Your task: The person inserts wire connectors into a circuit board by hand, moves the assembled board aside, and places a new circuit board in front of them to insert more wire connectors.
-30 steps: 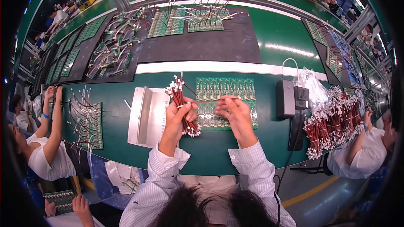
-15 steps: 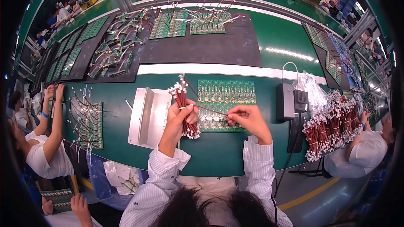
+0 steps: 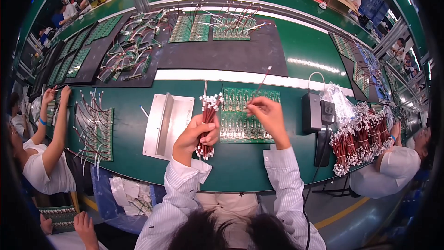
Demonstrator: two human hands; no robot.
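Observation:
A bundle of dark red wire cables with white connectors is gripped upright in my left hand, its connector ends showing above and below the fingers. My right hand pinches a single cable, which rises from the fingertips and ends in a white connector. Under and between the hands lie two green circuit board panels, one behind the other on the green table. My right fingertips are over the rear panel. The bundle stands just left of the panels.
Left of my left hand is an angled metal plate. A wired board panel lies farther left, by a co-worker's arms. On the right are a black device and a heap of cable bundles. A dark mat with boards lies behind.
The single cable has come away from the bundle; my right hand has moved up and now holds it with its connector raised. My left hand still grips the bundle, slightly farther right.

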